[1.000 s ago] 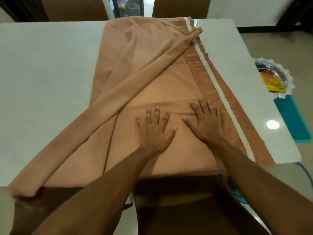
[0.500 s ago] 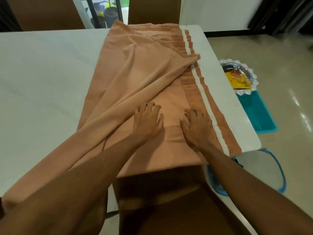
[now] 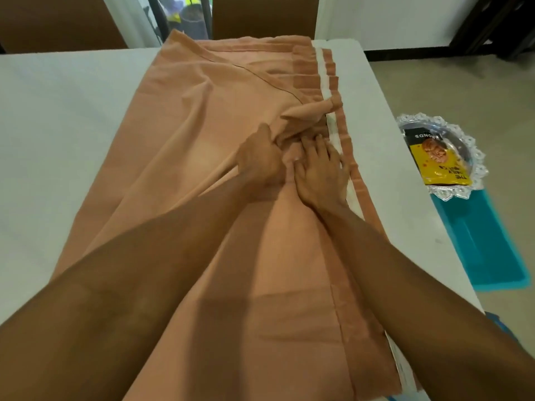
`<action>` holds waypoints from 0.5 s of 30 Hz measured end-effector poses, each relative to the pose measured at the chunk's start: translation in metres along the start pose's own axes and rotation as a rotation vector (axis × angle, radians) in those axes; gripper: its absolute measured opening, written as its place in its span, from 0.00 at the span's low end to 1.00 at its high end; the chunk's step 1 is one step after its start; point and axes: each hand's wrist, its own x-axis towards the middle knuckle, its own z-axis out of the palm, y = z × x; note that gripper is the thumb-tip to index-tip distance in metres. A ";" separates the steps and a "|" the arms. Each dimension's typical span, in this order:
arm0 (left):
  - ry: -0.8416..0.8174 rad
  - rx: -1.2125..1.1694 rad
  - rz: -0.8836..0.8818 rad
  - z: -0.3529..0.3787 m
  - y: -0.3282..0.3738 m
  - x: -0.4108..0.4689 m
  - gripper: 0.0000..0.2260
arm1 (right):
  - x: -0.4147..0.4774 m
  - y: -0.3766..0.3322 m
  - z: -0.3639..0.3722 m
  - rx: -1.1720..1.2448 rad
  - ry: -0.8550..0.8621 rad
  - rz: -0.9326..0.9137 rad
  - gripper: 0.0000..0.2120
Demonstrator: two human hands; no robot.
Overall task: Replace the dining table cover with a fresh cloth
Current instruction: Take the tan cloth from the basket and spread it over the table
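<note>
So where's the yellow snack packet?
In the head view, the yellow snack packet lies in a lacy-edged clear dish on the right, off the white table, at the far end of a teal tray.

- A white table (image 3: 58, 134) fills the left and centre of the frame, its far edge at the upper part and its right edge slanting down toward the lower right.
- A peach-orange cloth (image 3: 185, 134) lies directly on it, folded in a long band from the top centre to the bottom centre, bunched in loose folds near the middle.
- A white stripe (image 3: 323, 82) runs along the cloth's right side, with pleats beside it.
- Bare tabletop shows left of the cloth, and in a narrower strip to its right.
</note>
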 end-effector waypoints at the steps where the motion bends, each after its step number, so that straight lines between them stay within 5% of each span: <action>1: 0.012 -0.137 -0.074 -0.010 -0.005 0.008 0.11 | 0.001 0.004 -0.001 0.001 -0.017 -0.007 0.28; 4: 0.105 -0.493 -0.187 -0.061 -0.035 0.030 0.10 | 0.004 0.010 -0.003 -0.017 -0.051 -0.019 0.30; 9: 0.440 -0.639 -0.594 -0.174 -0.144 0.055 0.17 | 0.009 -0.016 -0.013 -0.055 -0.105 0.121 0.30; 13: 0.673 -0.122 -0.687 -0.235 -0.219 0.047 0.18 | 0.021 -0.085 -0.011 0.075 -0.056 -0.079 0.28; 15: 0.742 0.084 -0.595 -0.241 -0.231 0.033 0.20 | 0.027 -0.129 0.005 0.193 -0.103 -0.203 0.32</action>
